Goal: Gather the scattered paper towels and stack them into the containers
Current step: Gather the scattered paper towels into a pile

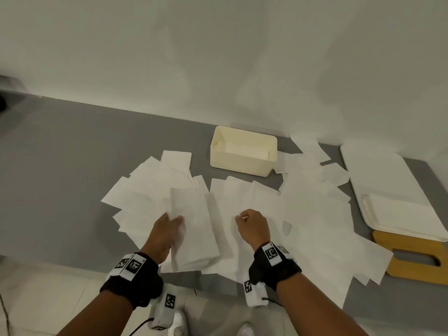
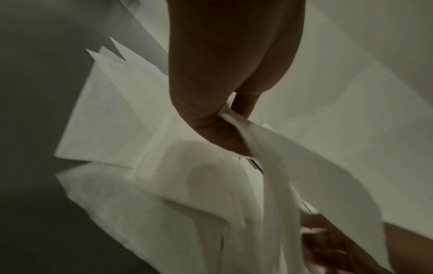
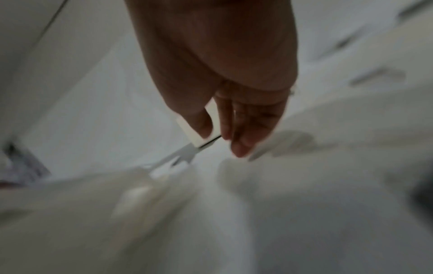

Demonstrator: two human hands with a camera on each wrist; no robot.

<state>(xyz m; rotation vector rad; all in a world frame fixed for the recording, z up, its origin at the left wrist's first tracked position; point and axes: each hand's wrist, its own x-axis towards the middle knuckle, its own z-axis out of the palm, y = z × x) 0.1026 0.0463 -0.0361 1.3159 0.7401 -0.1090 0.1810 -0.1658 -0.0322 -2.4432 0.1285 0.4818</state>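
Left hand [image 1: 167, 230] fingers pinching a paper towel sheaf [image 1: 194, 229] — right hand [image 1: 253, 226] fingers curled, grasp unclear.

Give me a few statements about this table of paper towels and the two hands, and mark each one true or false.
1. The left hand grips a bundle of paper towels. True.
2. The cream container is filled to the rim with towels. False: its inner walls show well down, so it is far from full.
3. The wooden lid lies at the table's right end, beside the white tray. True.
4. The right hand rests flat with fingers spread. False: its fingers are curled over the scattered towels.
5. The cream container stands at the table's near edge, between the wrists. False: it stands farther back, near the wall.
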